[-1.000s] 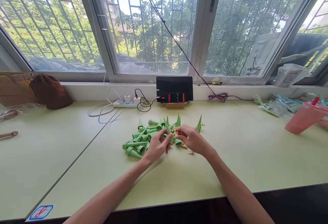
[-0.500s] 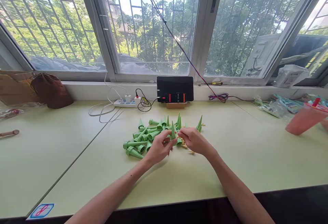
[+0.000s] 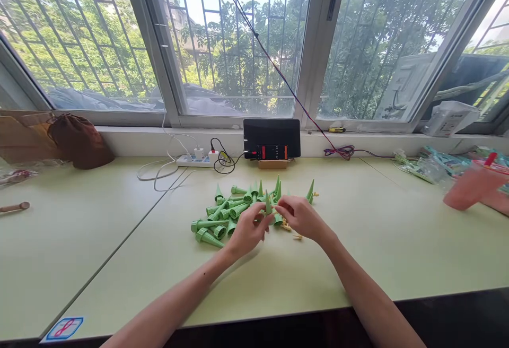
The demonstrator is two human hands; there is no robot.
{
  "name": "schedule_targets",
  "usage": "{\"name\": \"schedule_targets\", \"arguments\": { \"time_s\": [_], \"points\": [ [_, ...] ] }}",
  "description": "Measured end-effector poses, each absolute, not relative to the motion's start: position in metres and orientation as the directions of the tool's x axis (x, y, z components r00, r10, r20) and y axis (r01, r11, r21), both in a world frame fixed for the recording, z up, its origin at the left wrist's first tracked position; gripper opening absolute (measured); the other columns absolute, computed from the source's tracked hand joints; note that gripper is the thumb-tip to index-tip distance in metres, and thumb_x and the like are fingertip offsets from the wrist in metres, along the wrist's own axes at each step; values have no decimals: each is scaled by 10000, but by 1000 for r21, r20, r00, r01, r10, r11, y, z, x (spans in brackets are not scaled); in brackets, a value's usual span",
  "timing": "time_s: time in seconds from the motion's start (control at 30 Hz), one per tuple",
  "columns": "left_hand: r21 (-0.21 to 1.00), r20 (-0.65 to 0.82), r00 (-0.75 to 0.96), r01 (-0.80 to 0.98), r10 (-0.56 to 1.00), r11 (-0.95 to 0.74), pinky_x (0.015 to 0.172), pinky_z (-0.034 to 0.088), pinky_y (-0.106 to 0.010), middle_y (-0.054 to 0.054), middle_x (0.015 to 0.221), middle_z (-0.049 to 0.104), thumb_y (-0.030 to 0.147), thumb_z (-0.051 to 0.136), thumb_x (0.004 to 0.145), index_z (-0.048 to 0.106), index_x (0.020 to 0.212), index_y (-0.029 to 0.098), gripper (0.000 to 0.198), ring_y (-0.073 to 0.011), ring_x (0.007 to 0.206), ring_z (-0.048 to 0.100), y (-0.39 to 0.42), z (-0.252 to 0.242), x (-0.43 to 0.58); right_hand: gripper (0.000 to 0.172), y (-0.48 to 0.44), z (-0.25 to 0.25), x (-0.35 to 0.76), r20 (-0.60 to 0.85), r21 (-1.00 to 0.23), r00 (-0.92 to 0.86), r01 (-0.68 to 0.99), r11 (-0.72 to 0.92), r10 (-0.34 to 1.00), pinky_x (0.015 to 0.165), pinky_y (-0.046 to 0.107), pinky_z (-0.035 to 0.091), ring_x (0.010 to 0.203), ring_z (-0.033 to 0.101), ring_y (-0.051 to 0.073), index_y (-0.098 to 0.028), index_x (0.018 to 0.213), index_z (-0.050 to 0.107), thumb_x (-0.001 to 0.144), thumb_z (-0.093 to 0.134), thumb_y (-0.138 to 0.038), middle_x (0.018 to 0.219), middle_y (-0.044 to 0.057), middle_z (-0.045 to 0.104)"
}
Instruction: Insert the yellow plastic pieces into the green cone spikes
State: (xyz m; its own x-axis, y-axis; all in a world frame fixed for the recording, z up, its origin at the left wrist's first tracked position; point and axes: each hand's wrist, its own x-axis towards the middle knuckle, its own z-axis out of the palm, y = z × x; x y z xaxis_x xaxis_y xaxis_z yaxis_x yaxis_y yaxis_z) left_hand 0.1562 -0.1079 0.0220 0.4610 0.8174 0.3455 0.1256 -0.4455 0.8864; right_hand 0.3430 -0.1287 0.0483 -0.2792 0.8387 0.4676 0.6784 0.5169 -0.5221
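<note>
Between the fingers of my left hand [image 3: 250, 227] stands a green plastic watering spike [image 3: 268, 203], tip up. My right hand [image 3: 300, 216] is pinched closed against the spike's right side; whatever its fingertips hold is too small and hidden to name. A pile of similar green spikes [image 3: 222, 211] lies left of and behind my left hand, some on their sides and some upright. Small yellowish pieces [image 3: 286, 226] are scattered under and beside my right hand. Another green spike [image 3: 310, 191] stands upright behind my right wrist.
A phone [image 3: 272, 152] leans on a black tablet [image 3: 271, 130] at the back. Left of it lies a power strip [image 3: 194, 161] with cables. A brown pouch [image 3: 81, 141] sits far left, a pink cup [image 3: 473, 186] far right. The table's front edge runs below my forearms.
The spike in my left hand has dropped slightly. My right fingertips have shifted a little left and down against it. The pile looks the same.
</note>
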Motion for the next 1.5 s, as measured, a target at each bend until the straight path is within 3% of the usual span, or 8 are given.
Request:
{"name": "schedule_targets", "arguments": {
  "time_s": [0.13, 0.3, 0.57, 0.8, 1.03, 1.27, 1.5],
  "points": [
    [952, 255, 439, 41, 861, -303, 397, 459, -205, 37, 599, 530, 458, 608, 855, 573, 972, 162, 320, -114, 467, 551, -108, 28, 157, 115, -128, 47, 343, 476, -560, -296, 624, 545, 828, 621, 254, 422, 670, 542, 148, -192, 993, 597, 941, 523, -264, 799, 29, 629],
    [969, 230, 440, -24, 868, -245, 384, 453, -209, 12, 706, 587, 490, 630, 827, 594, 952, 155, 359, -104, 463, 566, -109, 37, 157, 159, -127, 45, 343, 490, -564, -299, 608, 559, 819, 672, 268, 452, 778, 590, 167, -202, 1074, 610, 925, 559, -222, 924, 56, 643],
    [972, 210, 495, -12, 843, -235, 407, 436, -200, 40, 589, 563, 449, 598, 873, 593, 964, 147, 316, -89, 401, 533, -109, 36, 155, 102, -127, 49, 343, 492, -537, -334, 611, 582, 804, 670, 258, 415, 749, 557, 154, -189, 923, 644, 941, 544, -195, 830, 31, 615],
    [956, 250, 513, 2, 821, -292, 396, 451, -194, -12, 800, 596, 437, 585, 883, 576, 1016, 153, 313, -89, 487, 572, -108, 26, 155, 143, -128, 47, 345, 452, -512, -382, 628, 586, 806, 666, 255, 382, 716, 510, 144, -188, 840, 595, 956, 512, -191, 796, 17, 578],
    [925, 304, 492, 54, 816, -377, 427, 484, -202, 12, 700, 546, 402, 561, 906, 561, 982, 159, 254, -107, 538, 560, -104, 16, 151, 261, -127, 45, 344, 391, -500, -411, 656, 565, 823, 631, 252, 336, 640, 418, 132, -192, 725, 470, 981, 423, -201, 705, -8, 497],
    [867, 417, 491, 37, 765, -497, 514, 548, -230, -43, 930, 542, 343, 586, 896, 627, 1010, 167, 213, -114, 666, 552, -103, 17, 151, 319, -129, 45, 344, 325, -493, -431, 683, 540, 842, 573, 243, 272, 568, 304, 120, -203, 667, 300, 978, 371, -210, 620, -36, 384],
    [864, 423, 481, 42, 768, -502, 611, 595, -274, -52, 966, 559, 311, 652, 851, 628, 1113, 189, 290, -156, 792, 581, -104, 21, 151, 319, -129, 46, 344, 341, -510, -406, 678, 530, 848, 592, 248, 307, 572, 377, 120, -195, 677, 391, 992, 355, -221, 623, -22, 464]
  ]
}}
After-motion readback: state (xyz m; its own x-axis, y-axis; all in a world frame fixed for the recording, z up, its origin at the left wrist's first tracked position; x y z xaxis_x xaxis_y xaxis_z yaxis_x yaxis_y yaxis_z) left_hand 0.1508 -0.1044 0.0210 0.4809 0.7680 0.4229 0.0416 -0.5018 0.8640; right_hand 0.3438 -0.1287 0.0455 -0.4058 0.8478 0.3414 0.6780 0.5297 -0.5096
